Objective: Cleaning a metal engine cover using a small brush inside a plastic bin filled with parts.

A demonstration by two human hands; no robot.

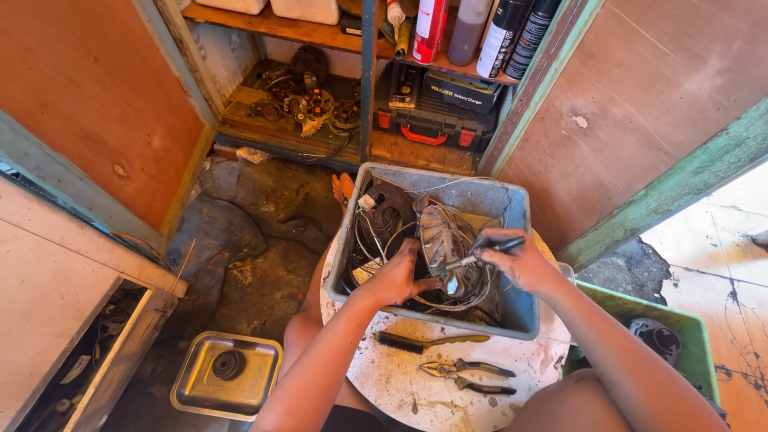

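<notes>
Screwdriver on a fan part, over the grey bin

Grip first: the left hand (pixel 398 276) is closed around the lower edge of a pale, ribbed fan part (pixel 442 238), pinning it above the grey bin (pixel 512 308) that sits on a round white table (pixel 400 384). The right hand (pixel 518 260) is wrapped around a dark-handled screwdriver (pixel 484 252), its metal tip laid against the part near the left fingers. To do this well, I judge the tip should sit square before any turning, and the left fingers should stay clear of it, since a slip would run straight at them.

The part looks like thin, translucent plastic with radiating blades. Around it lie loops of stiff grey wire (pixel 464 288) and black rubbery rings. The bin is scuffed plastic with rounded corners. On the chalky, stained tabletop lie a wire brush (pixel 428 342) and pliers (pixel 468 374) with dark grips.
</notes>
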